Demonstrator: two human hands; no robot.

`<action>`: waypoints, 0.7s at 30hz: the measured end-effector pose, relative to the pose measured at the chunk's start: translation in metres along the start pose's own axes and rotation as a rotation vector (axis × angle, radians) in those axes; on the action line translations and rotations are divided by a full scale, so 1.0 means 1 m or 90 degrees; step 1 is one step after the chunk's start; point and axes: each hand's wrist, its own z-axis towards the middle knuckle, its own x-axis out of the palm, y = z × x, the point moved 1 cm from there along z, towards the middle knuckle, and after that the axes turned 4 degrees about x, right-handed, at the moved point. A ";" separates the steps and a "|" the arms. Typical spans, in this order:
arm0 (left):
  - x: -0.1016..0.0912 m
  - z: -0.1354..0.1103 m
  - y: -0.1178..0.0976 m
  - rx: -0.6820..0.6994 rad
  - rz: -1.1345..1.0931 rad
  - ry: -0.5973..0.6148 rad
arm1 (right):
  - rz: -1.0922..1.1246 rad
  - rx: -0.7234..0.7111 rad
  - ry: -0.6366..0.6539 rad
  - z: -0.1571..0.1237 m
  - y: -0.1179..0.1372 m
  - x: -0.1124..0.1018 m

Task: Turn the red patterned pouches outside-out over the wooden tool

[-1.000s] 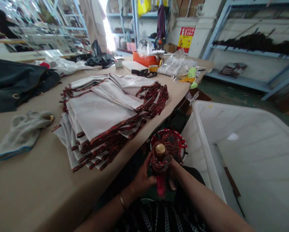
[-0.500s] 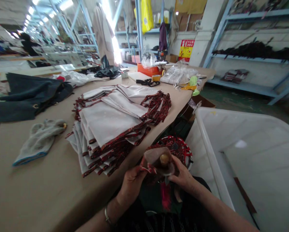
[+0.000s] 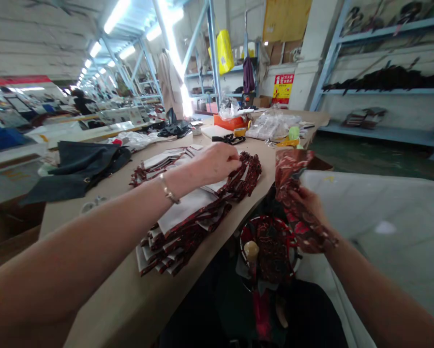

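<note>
"Where are your hands?"

"My left hand [image 3: 218, 162] is over the pile [image 3: 187, 208], most of which lies toward its seven o'clock on the surface [image 3: 111, 299]. Its fingers curl down by the red trim [image 3: 251, 174], tips partly hidden, so I can't tell whether they pinch a layer. My right hand [image 3: 311, 208], at four o'clock from the left, clasps the cloth [image 3: 292, 212] between thumb and fingers, in front of the tub [image 3: 376, 203]."

"How does that cloth handle?"

"Limp and light, I judge. Its top flares toward eleven o'clock, and the rest sags toward five o'clock, against my wrist. It looks hard to break but easy to crumple, so I want a gathered grip near the middle."

"And the pile?"

"Each piece looks light too, but smoother and a bit stiffer; the white faces keep flat folds. They could slide over each other if I push on them."

"So where do you take hold?"

"On the trim, at the pile's three o'clock side. It looks thicker and should give more bite. The edges bunch closely there, though, so two layers might come together; I'd feel for one edge first."
</note>
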 end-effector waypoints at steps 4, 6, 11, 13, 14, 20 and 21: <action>0.049 0.046 0.019 -0.020 0.171 0.225 | -0.158 0.071 -0.026 -0.026 -0.082 0.021; 0.073 0.055 0.029 -0.036 0.205 0.257 | -0.187 0.098 -0.017 -0.044 -0.120 0.033; 0.102 0.065 0.050 -0.078 0.221 0.280 | -0.206 0.114 0.028 -0.066 -0.161 0.051; 0.103 0.069 0.054 -0.082 0.214 0.282 | -0.200 0.092 0.051 -0.064 -0.153 0.055; 0.103 0.070 0.055 -0.084 0.209 0.279 | -0.196 0.078 0.062 -0.062 -0.144 0.056; 0.104 0.067 0.055 -0.112 0.163 0.240 | -0.140 -0.010 0.112 -0.058 -0.068 0.068; 0.104 0.066 0.055 -0.113 0.144 0.236 | -0.116 -0.016 0.117 -0.060 -0.055 0.069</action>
